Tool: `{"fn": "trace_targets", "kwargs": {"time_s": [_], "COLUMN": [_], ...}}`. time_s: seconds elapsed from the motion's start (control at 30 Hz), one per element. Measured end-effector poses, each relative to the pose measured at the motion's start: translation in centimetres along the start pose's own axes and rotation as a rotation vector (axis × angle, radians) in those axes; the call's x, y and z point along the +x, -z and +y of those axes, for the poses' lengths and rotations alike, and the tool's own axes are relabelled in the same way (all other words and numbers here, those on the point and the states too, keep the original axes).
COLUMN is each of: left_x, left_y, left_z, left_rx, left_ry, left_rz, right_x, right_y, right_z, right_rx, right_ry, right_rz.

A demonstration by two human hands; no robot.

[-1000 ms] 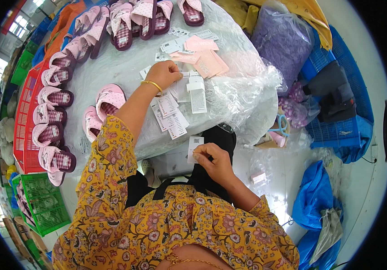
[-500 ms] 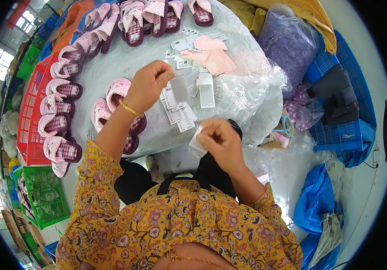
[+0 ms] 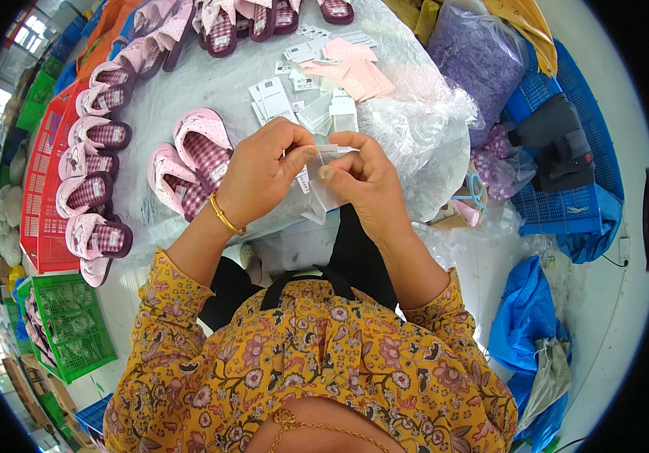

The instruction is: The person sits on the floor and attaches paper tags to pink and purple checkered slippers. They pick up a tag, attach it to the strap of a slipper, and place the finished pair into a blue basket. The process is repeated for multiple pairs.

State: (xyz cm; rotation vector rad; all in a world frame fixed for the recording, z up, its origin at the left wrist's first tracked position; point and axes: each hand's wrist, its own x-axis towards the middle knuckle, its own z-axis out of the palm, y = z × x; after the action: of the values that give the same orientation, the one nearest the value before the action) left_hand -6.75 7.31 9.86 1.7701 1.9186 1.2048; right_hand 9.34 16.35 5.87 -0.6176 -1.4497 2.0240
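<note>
My left hand [image 3: 264, 174] and my right hand [image 3: 370, 177] meet above the table's near edge, fingers closed in pinches. Between them hangs a small translucent plastic sleeve [image 3: 327, 195]. A thin white tag [image 3: 327, 150] shows at the fingertips, partly covered by them. Left of my left hand lies a pair of pink slippers [image 3: 202, 147] with checked insoles. Just beyond my hands are loose white tags [image 3: 270, 100], a white stack [image 3: 343, 113] and pink cards [image 3: 364, 80].
More pink slippers [image 3: 98, 162] line the table's left and far edges, beside a red crate [image 3: 37, 219]. Crumpled clear plastic [image 3: 415, 143] covers the table's right side. A bag of purple material [image 3: 479, 68] and a blue basket [image 3: 604, 136] stand right. A green crate [image 3: 71, 325] is lower left.
My hands have come together: the left moved right and down with the sleeve, the right moved up with its white tags. The view has shifted slightly.
</note>
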Motion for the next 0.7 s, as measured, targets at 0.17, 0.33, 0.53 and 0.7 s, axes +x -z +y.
{"fn": "trace_targets", "kwargs": {"time_s": [0.17,0.33,0.53,0.7], "left_x": [-0.2,-0.4,-0.8,-1.2], "left_y": [0.0,-0.3,-0.4,-0.3], "left_z": [0.1,0.2,-0.2,-0.5], "left_rx": [0.01,0.022,0.132,-0.347], "left_ry": [-0.02,-0.015,-0.175,0.234], "left_rz": [0.01,0.036,-0.008,-0.181], "right_x": [-0.4,-0.5,-0.4,-1.0], "right_y": [0.1,-0.1,-0.1,0.5], "right_z": [0.0,-0.3,0.1,1.2], "right_rx": [-0.007,-0.008,-0.002,-0.114], "right_ry": [-0.004,-0.018,-0.02,-0.036], "right_rz": [-0.002,-0.007,0.028,-0.001]}}
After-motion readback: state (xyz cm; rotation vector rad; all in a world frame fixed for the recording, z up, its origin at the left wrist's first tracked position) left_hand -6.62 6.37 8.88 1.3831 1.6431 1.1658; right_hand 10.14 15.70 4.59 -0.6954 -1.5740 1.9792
